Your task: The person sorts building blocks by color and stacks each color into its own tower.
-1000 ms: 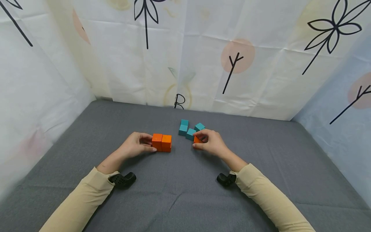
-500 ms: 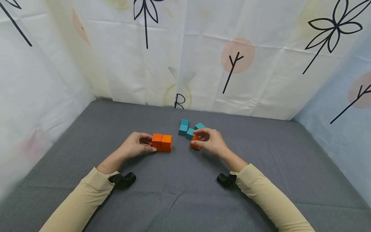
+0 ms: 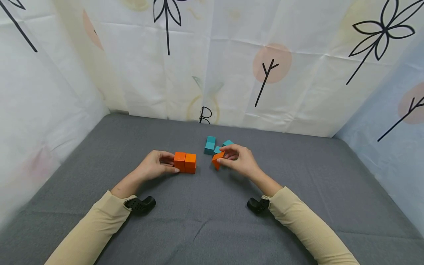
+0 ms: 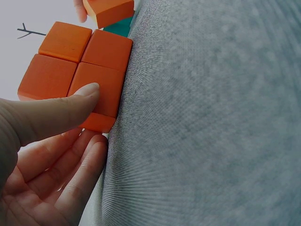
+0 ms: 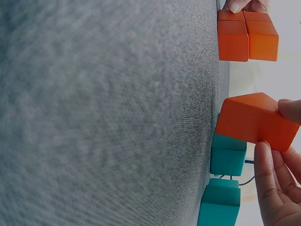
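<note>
Four wooden-looking orange cubes [image 4: 102, 84] stand in a two-by-two stack on the grey cloth. My left hand [image 3: 156, 163] holds the stack at its left end, thumb across the near face and fingers behind, as the left wrist view shows. To the right of the stack, my right hand [image 3: 241, 160] pinches a separate orange block [image 5: 249, 117] between thumb and fingertips. That block [image 3: 216, 159] is tilted, one corner pointing down. Just behind it lie several teal blocks [image 3: 210, 145], one [image 5: 229, 162] partly hidden by the orange block in the right wrist view.
A grey cloth [image 3: 198, 221] covers the table. Patterned white curtains [image 3: 232, 66] close off the back and both sides. Black wrist cameras [image 3: 140, 205] sit below each hand.
My right hand has drawn the single orange block out from beside the teal blocks, turned it and brought it slightly left towards the stack. The left hand and stack have stayed put.
</note>
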{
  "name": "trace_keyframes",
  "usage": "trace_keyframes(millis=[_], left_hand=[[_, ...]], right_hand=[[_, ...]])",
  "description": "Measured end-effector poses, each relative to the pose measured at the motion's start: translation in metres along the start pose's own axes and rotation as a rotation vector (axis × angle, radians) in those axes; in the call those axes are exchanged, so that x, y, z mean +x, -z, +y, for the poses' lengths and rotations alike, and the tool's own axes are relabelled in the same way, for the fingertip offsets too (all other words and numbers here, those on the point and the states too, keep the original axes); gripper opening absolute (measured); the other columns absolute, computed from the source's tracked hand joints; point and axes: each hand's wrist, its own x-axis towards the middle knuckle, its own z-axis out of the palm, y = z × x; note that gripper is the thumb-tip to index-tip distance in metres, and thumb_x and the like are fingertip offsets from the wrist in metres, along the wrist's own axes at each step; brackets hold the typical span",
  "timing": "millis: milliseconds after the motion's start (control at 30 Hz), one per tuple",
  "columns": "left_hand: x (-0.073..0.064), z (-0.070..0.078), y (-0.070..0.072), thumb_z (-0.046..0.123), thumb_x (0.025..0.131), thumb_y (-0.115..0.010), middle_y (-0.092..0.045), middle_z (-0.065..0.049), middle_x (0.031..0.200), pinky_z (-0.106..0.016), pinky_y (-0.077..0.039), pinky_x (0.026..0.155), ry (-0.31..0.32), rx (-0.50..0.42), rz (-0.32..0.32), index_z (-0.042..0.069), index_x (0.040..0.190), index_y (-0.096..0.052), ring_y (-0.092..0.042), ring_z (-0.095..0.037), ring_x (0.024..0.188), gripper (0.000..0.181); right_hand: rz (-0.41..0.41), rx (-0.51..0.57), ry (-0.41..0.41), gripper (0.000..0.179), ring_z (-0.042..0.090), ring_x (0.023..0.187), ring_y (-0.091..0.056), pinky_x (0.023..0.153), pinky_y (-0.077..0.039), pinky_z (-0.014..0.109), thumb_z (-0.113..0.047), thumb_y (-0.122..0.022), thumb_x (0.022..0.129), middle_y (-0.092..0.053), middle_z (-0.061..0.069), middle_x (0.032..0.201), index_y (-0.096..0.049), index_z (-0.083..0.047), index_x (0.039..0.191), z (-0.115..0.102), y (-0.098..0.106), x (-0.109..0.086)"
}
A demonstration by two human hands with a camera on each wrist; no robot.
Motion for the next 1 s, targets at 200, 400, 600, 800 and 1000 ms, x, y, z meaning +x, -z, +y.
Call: trace_keyframes(millis=[200, 400, 600, 800, 1000], left_hand=[[0.000, 0.000, 0.001, 0.011, 0.080, -0.078, -0.067, -0.018, 0.113, -0.037, -0.054, 0.087, -0.006, 0.009, -0.002, -0.005, 0.120, -0.063, -0.064, -0.027, 0.104, 0.046], [0.000, 0.000, 0.001, 0.009, 0.079, -0.078, -0.067, -0.019, 0.113, -0.036, -0.055, 0.086, -0.005, 0.000, -0.003, -0.006, 0.120, -0.062, -0.064, -0.027, 0.103, 0.045], [0.001, -0.001, 0.000, 0.006, 0.079, -0.077, -0.066, -0.021, 0.113, -0.034, -0.056, 0.086, -0.003, -0.022, -0.002, -0.007, 0.120, -0.062, -0.066, -0.027, 0.100, 0.045], [0.001, -0.001, 0.000, 0.006, 0.079, -0.078, -0.067, -0.021, 0.112, -0.034, -0.056, 0.085, 0.005, -0.027, 0.001, -0.006, 0.120, -0.062, -0.066, -0.025, 0.099, 0.046], [0.001, -0.001, -0.001, 0.006, 0.079, -0.078, -0.066, -0.021, 0.113, -0.033, -0.056, 0.085, 0.016, -0.035, 0.000, -0.007, 0.121, -0.061, -0.066, -0.025, 0.099, 0.047]], right_hand=[[-0.011, 0.036, 0.020, 0.039, 0.028, 0.094, -0.067, 0.080, -0.057, 0.032, -0.011, -0.073, 0.085, -0.064, 0.016, 0.113, -0.064, 0.001, 0.121, 0.001, 0.000, 0.000], [-0.026, 0.107, 0.039, 0.040, 0.031, 0.101, -0.066, 0.082, -0.057, 0.029, -0.007, -0.072, 0.084, -0.058, 0.018, 0.114, -0.063, 0.003, 0.122, 0.002, -0.002, 0.001], [-0.033, 0.168, 0.055, 0.040, 0.032, 0.104, -0.065, 0.084, -0.056, 0.026, -0.003, -0.071, 0.084, -0.055, 0.020, 0.111, -0.062, 0.006, 0.122, 0.001, -0.005, 0.002], [-0.015, 0.183, 0.051, 0.040, 0.034, 0.106, -0.065, 0.084, -0.056, 0.025, -0.002, -0.071, 0.083, -0.054, 0.020, 0.113, -0.062, 0.003, 0.122, -0.002, -0.009, 0.004], [0.033, 0.196, 0.037, 0.039, 0.032, 0.109, -0.063, 0.087, -0.055, 0.027, -0.002, -0.072, 0.083, -0.057, 0.020, 0.122, -0.063, 0.002, 0.121, -0.007, -0.012, 0.007]])
